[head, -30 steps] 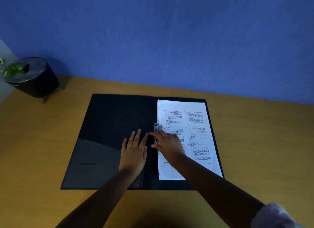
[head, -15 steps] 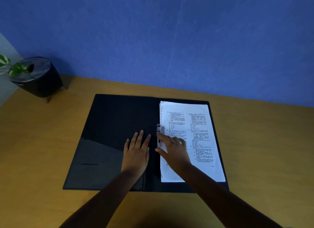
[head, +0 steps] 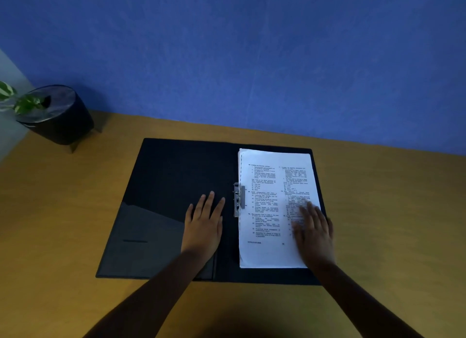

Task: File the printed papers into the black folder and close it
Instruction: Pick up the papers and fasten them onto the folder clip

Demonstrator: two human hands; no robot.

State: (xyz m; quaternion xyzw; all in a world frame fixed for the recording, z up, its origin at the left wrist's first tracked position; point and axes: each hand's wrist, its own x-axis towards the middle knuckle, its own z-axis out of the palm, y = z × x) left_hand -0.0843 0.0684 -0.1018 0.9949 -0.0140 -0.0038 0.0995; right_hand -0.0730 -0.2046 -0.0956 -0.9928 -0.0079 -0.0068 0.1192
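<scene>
Flat, both hands spread: left grip (head: 203, 230) on black folder (head: 161, 186), right grip (head: 314, 230) (blurred) on printed papers (head: 267, 206).

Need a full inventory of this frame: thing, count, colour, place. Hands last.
folder: 1, black, lying open flat at the table's centre
printed papers: 1 stack, white with black text, on the folder's right half
metal clip: 1, silver, at the folder's spine, on the papers' left edge
inner pocket: 1, glossy black, lower part of the folder's left half
table: 1, yellow-brown wood, under everything
plant pot: 1, black, far left corner of the table
plant: 1, green and white leaves, in the pot
wall: 1, blue, behind the table
left hand: 1, flat on the folder's left half, beside the spine
right hand: 1, blurred, flat on the papers' lower right
</scene>
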